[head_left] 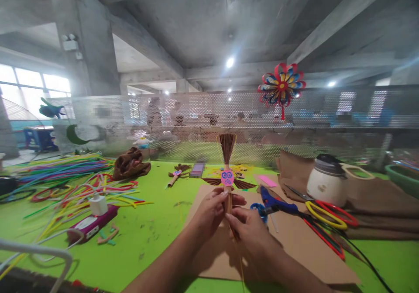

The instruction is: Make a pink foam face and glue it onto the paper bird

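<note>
A brown paper figure (227,177) stands upright over a tan sheet, with a fanned top, two pleated side wings and a pink patch bearing blue swirls. My left hand (209,210) closes its fingers round the rolled stem just below the patch. Lower on the same stem, my right hand (247,227) pinches it between thumb and fingers. Thin yellow string runs beside the fan and hangs below the hands. A similar smaller figure (175,177) lies on the green table behind, to the left.
Right of my hands are a blue glue gun (278,202), scissors (322,214), a white jar (326,181) and folded brown paper (369,197). Left lie coloured strips (72,168), crumpled paper (131,163) and a purple power strip (94,225). A perforated screen (196,109) stands behind.
</note>
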A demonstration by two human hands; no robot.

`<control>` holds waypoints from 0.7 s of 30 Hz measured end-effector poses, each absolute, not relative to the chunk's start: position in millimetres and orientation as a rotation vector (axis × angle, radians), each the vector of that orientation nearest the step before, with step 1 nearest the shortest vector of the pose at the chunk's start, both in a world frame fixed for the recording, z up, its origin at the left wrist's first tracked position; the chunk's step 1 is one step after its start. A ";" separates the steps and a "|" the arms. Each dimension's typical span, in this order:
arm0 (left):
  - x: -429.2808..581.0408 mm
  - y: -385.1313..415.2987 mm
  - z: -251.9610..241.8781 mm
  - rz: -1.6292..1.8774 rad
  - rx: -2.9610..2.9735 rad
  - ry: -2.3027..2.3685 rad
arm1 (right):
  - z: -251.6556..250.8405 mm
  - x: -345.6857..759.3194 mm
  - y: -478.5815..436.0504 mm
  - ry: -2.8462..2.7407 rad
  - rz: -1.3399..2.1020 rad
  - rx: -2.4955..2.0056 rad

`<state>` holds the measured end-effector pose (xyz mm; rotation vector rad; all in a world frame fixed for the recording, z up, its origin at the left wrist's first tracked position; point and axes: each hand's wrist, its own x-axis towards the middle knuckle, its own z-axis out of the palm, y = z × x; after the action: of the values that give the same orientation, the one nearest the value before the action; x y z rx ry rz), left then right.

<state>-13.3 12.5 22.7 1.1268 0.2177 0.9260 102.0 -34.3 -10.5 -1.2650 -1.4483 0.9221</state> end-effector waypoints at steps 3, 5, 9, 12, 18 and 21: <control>-14.0 11.5 22.1 0.910 1.142 0.233 | -8.0 102.8 -35.3 -1.439 0.934 -1.262; -13.8 10.7 22.6 0.899 1.158 0.244 | -7.6 103.1 -35.6 -1.430 0.945 -1.265; -11.7 11.3 22.0 0.896 1.192 0.271 | -8.4 102.7 -35.7 -1.427 0.987 -1.282; -10.0 15.1 18.3 0.910 1.206 0.300 | -8.5 101.5 -36.3 -1.446 1.035 -1.299; -9.8 25.3 12.6 1.017 1.191 0.364 | -9.7 94.7 -40.5 -1.487 1.076 -1.319; -10.6 29.2 11.3 1.077 1.174 0.397 | -13.2 89.1 -45.4 -1.537 1.087 -1.329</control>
<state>-10.6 29.2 11.3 1.1741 0.3972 1.0770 89.1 -45.4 -13.2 -1.3286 -1.5371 1.0867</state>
